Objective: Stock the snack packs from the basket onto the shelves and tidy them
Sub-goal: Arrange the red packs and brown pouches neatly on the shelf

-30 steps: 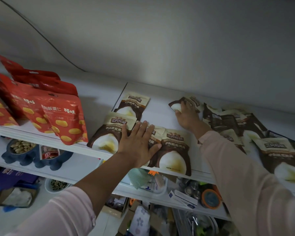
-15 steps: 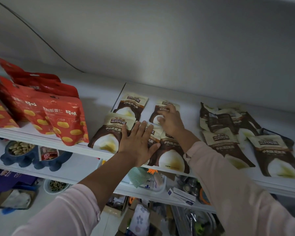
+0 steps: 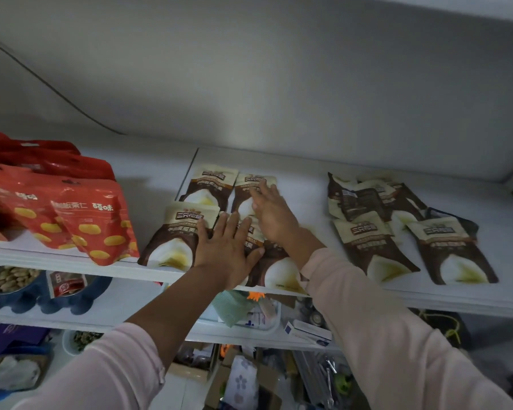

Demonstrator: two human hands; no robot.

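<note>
Brown-and-cream snack packs lie flat on the white top shelf [image 3: 314,187]. My left hand [image 3: 227,250] presses flat with spread fingers across the front packs, one being the front-left pack [image 3: 175,244]. My right hand [image 3: 271,213] rests with straight fingers on a back-row pack [image 3: 253,183], which sits beside another back pack [image 3: 212,184]. A front pack [image 3: 282,276] shows below my right wrist. A loose, untidy pile of the same packs [image 3: 376,208] lies further right. No basket is in view.
Red snack bags [image 3: 80,214] stand at the shelf's left end. On the shelf below sit blue bowls [image 3: 15,294] with nuts. Lower shelves hold boxes and clutter [image 3: 249,380]. Bare shelf surface shows between the tidy group and the right pile.
My right hand carried one pack from the right pile leftward and laid it in the back row beside the other back pack. My left hand stayed pressing the front packs.
</note>
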